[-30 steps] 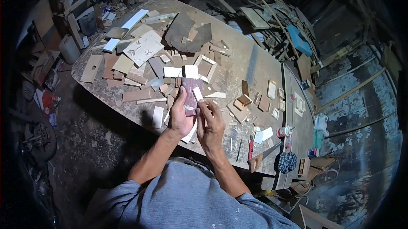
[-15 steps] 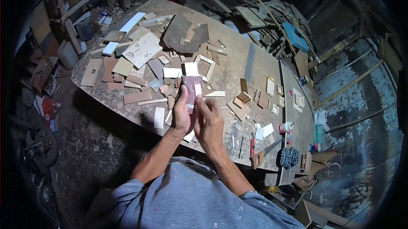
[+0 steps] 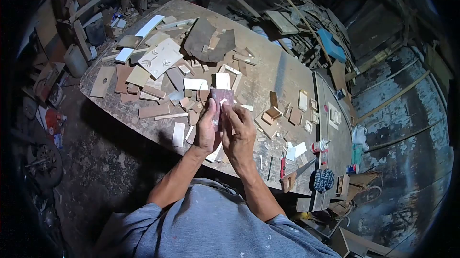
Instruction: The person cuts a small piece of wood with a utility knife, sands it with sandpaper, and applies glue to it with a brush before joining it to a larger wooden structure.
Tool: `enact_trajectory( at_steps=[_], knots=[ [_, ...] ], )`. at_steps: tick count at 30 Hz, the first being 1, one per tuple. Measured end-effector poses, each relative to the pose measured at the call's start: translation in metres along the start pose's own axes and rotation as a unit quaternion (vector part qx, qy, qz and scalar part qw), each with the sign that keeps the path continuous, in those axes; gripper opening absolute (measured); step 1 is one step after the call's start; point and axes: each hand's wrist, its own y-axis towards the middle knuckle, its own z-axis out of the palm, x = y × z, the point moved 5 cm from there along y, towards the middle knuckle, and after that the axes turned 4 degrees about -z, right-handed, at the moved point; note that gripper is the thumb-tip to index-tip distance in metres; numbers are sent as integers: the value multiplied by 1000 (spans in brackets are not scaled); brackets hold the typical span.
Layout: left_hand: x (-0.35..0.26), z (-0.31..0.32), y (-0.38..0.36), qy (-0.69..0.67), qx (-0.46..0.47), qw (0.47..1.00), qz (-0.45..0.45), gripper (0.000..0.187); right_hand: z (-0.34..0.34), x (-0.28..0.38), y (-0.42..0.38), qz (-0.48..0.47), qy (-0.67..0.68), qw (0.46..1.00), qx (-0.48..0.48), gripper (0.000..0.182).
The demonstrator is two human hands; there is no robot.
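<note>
A flat reddish-brown piece [image 3: 219,96] with pale smears stands out in front of my chest, above the near part of the workbench. My left hand [image 3: 206,131] grips its left side, the thumb lying along the edge. On the right, my right hand [image 3: 239,136] has its fingers bent against the face of the piece, at a small white bit [image 3: 223,101] too small to make out. Just beyond the piece's far end a white block [image 3: 221,81] shows; whether it touches the piece is unclear.
Wood offcuts cover the workbench [image 3: 261,66] on the left. To the right are small box-like wooden parts [image 3: 273,112], a glue bottle [image 3: 320,146], a red cutter [image 3: 282,167], a handsaw [image 3: 288,182] and a dark patterned bundle [image 3: 324,180]. Scrap wood [image 3: 299,23] is piled behind.
Both hands and the reddish-brown piece have shifted slightly right. The fingers of my right hand have moved up over its face, and the white bit there looks smaller.
</note>
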Motion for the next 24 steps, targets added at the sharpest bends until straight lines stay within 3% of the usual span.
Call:
enact_trajectory(
  at_steps=[5, 8, 10, 14, 17, 18, 19, 21, 24],
  knots=[
    [5, -20, 8, -19, 4, 1000, 9, 50, 8, -8, -14, 29, -6, 999, 28, 49],
    [4, -7, 5, 65, -5, 995, 69, 47, 3, -2, 0, 37, -46, 998, 14, 45],
    [11, -8, 8, 90, -28, 990, 102, 47, 1, -10, 11, 56, -1, 998, 18, 45],
    [-4, -10, 5, 27, -24, 999, 17, 51, -1, -3, -17, 25, 22, 998, 50, 43],
    [-2, -11, 4, 23, 13, 999, -21, 50, -6, -17, -16, 67, 86, 993, 41, 37],
    [-6, -7, 7, 52, 11, 998, 35, 50, -2, -40, -22, 121, 148, 980, 62, 32],
    [-7, -3, 5, 68, 21, 997, 35, 51, -4, -51, -22, 176, 208, 958, 87, 29],
    [-9, 5, 5, 99, 46, 993, 34, 51, -12, -66, -16, 190, 236, 949, 88, 29],
    [-6, 1, 8, 128, 40, 990, 37, 45, -22, -77, -7, 215, 219, 937, 166, 28]
  ],
)
